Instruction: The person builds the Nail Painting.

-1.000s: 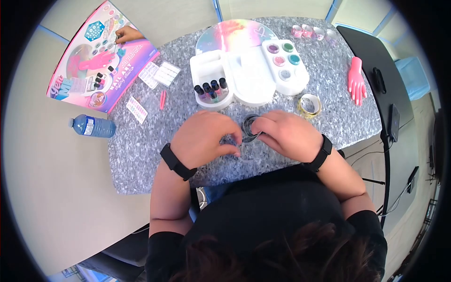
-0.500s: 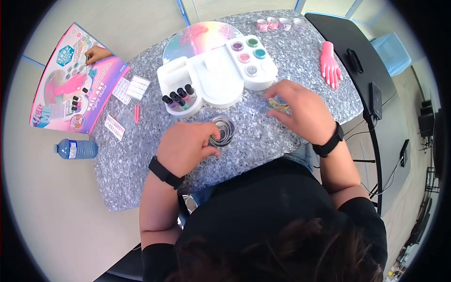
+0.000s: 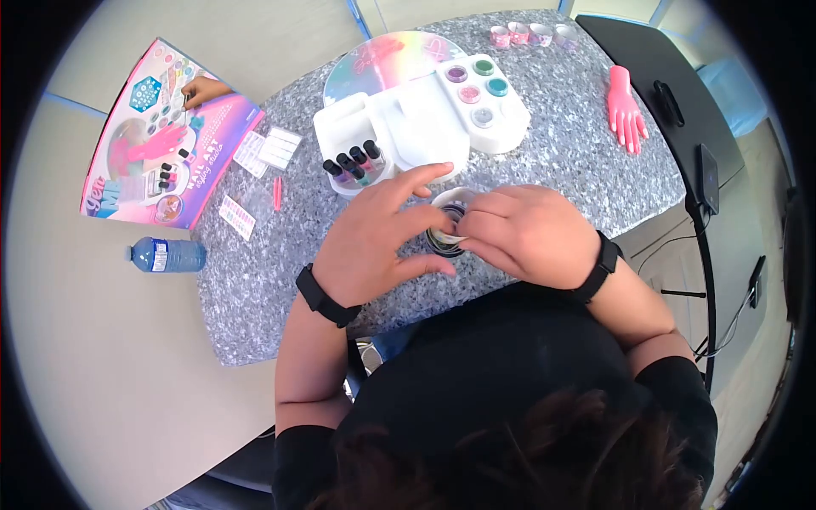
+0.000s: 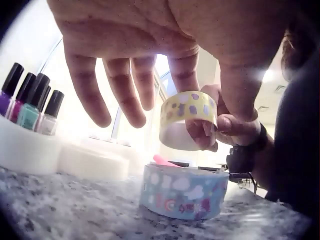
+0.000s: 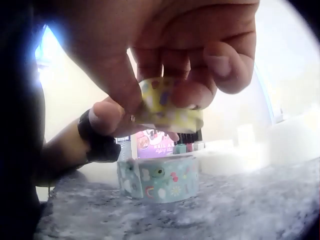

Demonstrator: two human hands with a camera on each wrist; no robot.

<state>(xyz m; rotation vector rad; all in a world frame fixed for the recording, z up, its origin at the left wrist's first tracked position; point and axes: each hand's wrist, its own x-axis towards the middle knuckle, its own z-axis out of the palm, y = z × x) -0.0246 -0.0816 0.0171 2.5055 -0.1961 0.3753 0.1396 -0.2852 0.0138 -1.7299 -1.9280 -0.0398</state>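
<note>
My right hand point(image 3: 540, 234) pinches a yellow patterned ring of tape point(image 4: 172, 112) between thumb and fingers, tilted and lifted clear of the table. Directly under it, a light-blue patterned roll point(image 4: 182, 192) with clouds and rainbows lies flat on the grey speckled tabletop. Dark coils show inside that blue roll in the head view. My left hand point(image 3: 370, 234) hovers at the left of both rolls, fingers spread and thumb apart. Its fingertips come close to the yellow ring in the left wrist view, and the right fingers partly cover the ring.
Beyond the hands stands a white nail station point(image 3: 425, 127) with nail polish bottles point(image 3: 353, 166) and glitter pots point(image 3: 483, 87). A pink model hand point(image 3: 625, 115) lies at right, small patterned rolls point(image 3: 540, 35) behind. Leftward are pink tweezers point(image 3: 277, 194), sticker sheets point(image 3: 237, 218), a box point(image 3: 161, 136) and a water bottle point(image 3: 170, 255).
My right hand left the dark-coiled roll, reached right to the yellow ring and has brought it back over that roll. My left hand let go of the roll's edge and spread its fingers.
</note>
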